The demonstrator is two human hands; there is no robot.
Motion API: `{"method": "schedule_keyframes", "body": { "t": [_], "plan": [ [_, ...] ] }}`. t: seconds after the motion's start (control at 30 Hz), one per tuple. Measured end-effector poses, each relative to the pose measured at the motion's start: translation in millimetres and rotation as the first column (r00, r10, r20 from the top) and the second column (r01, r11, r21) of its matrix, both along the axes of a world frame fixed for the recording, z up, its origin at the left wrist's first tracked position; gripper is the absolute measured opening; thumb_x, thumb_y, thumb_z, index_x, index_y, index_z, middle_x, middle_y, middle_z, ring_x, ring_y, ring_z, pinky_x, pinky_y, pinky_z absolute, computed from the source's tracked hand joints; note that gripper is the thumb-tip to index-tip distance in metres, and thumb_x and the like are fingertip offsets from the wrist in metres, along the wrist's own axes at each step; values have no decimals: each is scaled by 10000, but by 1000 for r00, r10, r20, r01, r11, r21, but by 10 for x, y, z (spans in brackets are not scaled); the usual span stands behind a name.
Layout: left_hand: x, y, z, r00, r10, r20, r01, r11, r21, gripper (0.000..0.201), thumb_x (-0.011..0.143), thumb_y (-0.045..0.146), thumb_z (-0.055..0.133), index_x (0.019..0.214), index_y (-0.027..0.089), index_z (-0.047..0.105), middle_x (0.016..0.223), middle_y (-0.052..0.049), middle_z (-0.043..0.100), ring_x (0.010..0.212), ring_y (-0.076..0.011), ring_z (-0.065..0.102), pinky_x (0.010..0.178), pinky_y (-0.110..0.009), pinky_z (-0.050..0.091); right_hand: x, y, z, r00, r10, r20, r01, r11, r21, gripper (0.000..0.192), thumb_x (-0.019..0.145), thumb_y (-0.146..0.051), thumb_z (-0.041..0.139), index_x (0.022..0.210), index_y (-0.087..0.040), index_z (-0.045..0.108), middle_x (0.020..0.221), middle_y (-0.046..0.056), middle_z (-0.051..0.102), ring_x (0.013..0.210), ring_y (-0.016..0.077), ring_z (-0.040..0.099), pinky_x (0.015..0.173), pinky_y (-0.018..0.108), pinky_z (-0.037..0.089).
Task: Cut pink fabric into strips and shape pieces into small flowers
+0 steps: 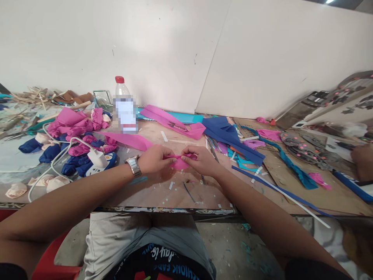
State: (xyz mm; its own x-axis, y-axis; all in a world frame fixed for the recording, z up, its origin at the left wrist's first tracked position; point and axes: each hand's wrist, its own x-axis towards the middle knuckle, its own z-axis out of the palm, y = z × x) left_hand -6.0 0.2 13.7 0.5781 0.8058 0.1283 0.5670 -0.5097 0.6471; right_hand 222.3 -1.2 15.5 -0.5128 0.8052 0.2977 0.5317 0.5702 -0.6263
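Observation:
Just above the front part of the table, a pink fabric strip (181, 163) is pinched between my two hands. My left hand (155, 158), with a metal watch (133, 166) on its wrist, grips one side between thumb and fingers. The other side is held the same way by my right hand (199, 158), close beside the left. A pink length (128, 140) runs leftward from behind my left hand; whether it joins the held piece I cannot tell. Beyond my hands lies another pink strip (171, 120) with small scissors (177, 126) on it.
Pink and blue fabric rosettes (77, 124) and a white charger with its cable (97, 158) lie left. A red-capped bottle (120, 87) stands behind a phone (126, 114). Dark blue fabric (230, 136) and a thin white stick (297, 204) lie right. Another person's hand (363, 161) shows far right.

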Motion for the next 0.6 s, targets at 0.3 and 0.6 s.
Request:
{"method": "schedule_keyframes", "body": {
  "t": [0.3, 0.6],
  "plan": [
    [0, 1, -17, 1000, -9, 22, 11, 996, -83, 381, 915, 469, 539, 763, 149, 679, 628, 8, 585, 578, -111, 454, 544, -242, 275, -38, -25, -44, 999, 23, -47, -21, 999, 37, 141, 868, -277, 689, 954, -218, 784, 919, 39, 789, 825, 192, 721, 763, 293, 533],
    [-7, 40, -39, 979, -66, 190, 117, 955, -271, 358, 896, 463, 551, 809, 140, 676, 640, 20, 539, 583, -102, 433, 549, -229, 320, -37, -20, -78, 994, 39, -106, -24, 990, 141, 111, 862, -241, 702, 934, -224, 785, 869, 34, 778, 789, 173, 712, 738, 278, 529]
  ]
}}
